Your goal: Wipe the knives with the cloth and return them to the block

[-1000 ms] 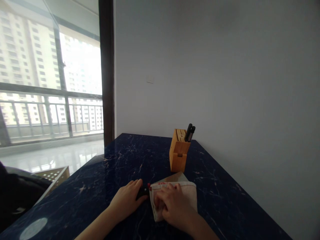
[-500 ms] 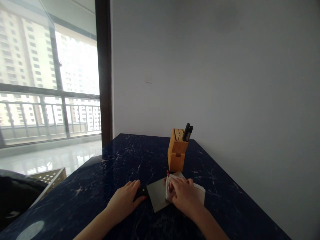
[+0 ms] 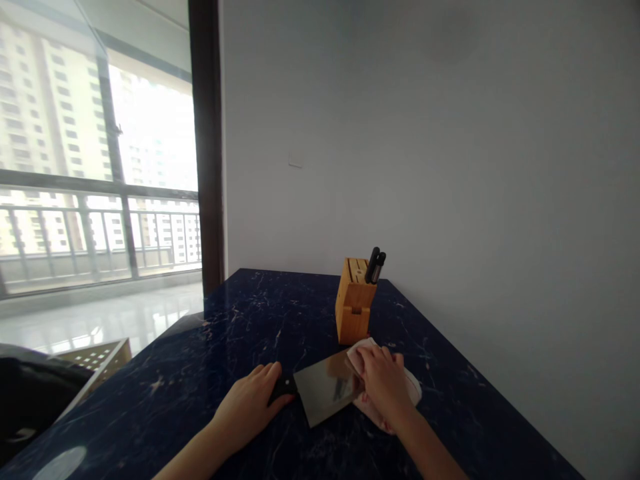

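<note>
Left hand (image 3: 247,400) grips the cleaver handle (image 3: 283,390); right hand (image 3: 385,380), pressing a cloth (image 3: 411,393), has slid to the far edge of the cleaver blade (image 3: 323,390).

Under the left hand (image 3: 247,403), the knife handle (image 3: 284,389) was black, and just right of that hand the wide blade (image 3: 323,388) was dull grey with a dark reflection. Beneath the right hand (image 3: 385,380), the cloth (image 3: 373,412) was off-white with a pinkish-red tinge. Beyond both hands, the wooden block (image 3: 353,313) was honey-yellow, and the counter (image 3: 175,400) around them was deep navy, streaked with white veins.
</note>
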### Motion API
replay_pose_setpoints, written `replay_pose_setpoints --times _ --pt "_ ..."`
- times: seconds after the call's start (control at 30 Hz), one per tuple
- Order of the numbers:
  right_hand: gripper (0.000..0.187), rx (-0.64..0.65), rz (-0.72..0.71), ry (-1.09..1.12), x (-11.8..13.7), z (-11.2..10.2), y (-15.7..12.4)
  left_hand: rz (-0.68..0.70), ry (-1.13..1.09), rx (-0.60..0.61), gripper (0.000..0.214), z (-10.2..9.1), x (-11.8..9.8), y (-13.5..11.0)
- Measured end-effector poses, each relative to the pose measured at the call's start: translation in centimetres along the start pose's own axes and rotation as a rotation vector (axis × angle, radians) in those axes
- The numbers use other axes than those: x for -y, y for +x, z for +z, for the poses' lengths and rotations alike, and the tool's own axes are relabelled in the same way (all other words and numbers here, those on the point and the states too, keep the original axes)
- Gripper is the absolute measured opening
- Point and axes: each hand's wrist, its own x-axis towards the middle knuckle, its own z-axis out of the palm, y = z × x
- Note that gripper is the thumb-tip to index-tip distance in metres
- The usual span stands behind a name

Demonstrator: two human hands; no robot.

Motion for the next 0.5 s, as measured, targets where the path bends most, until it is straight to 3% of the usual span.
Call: replay_pose_setpoints --times 0.3,0.5 --pt "0.02 0.041 -0.168 0.036 2.5 -1.5 -0.3 0.015 0.004 -0.015 0.03 0.0 0.0 0.0" --pt "0.027 0.018 -0.295 0.12 5.4 -1.2 -1.3 0.019 0.015 -0.02 0.028 0.1 0.1 0.0"
